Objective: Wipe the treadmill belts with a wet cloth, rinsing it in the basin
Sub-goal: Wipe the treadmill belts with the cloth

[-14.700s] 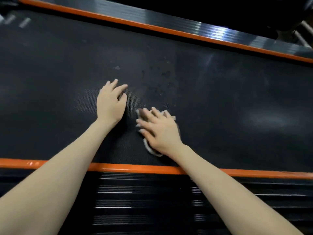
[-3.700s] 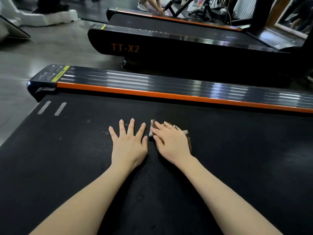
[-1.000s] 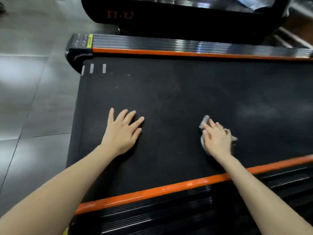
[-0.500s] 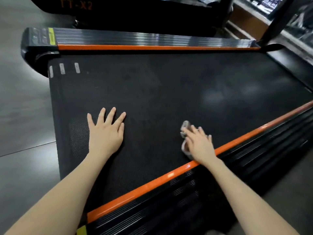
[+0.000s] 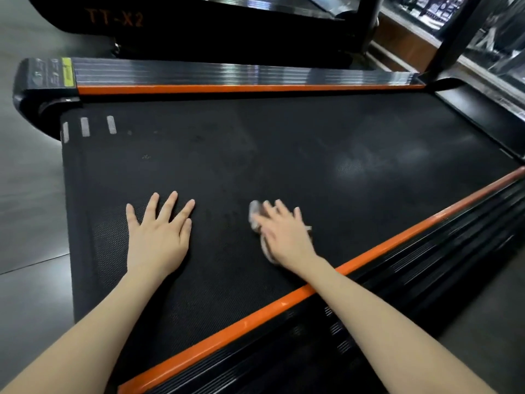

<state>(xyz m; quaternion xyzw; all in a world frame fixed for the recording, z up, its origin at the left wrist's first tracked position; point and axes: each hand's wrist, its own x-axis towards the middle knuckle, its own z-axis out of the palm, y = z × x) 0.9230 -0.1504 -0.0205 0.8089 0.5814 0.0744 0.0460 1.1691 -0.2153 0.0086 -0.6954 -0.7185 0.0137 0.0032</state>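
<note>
A black textured treadmill belt [image 5: 284, 155] fills the middle of the view, with orange strips along both sides. My left hand [image 5: 159, 234] lies flat on the belt with its fingers spread. My right hand [image 5: 284, 234] presses a small grey cloth [image 5: 255, 213] onto the belt with straight fingers, close to the near orange strip [image 5: 369, 260]. Most of the cloth is hidden under the palm, and the hand is blurred. No basin is in view.
The far ribbed side rail [image 5: 227, 73] runs behind the belt, and a second treadmill marked TT-X2 [image 5: 113, 18] stands beyond it. Grey floor tiles [image 5: 28, 194] lie to the left. Black uprights [image 5: 451, 41] and a glass front rise at the right.
My right hand and the cloth have slid left along the belt, away from the near orange strip. My left hand stays flat in its place. The view has shifted slightly.
</note>
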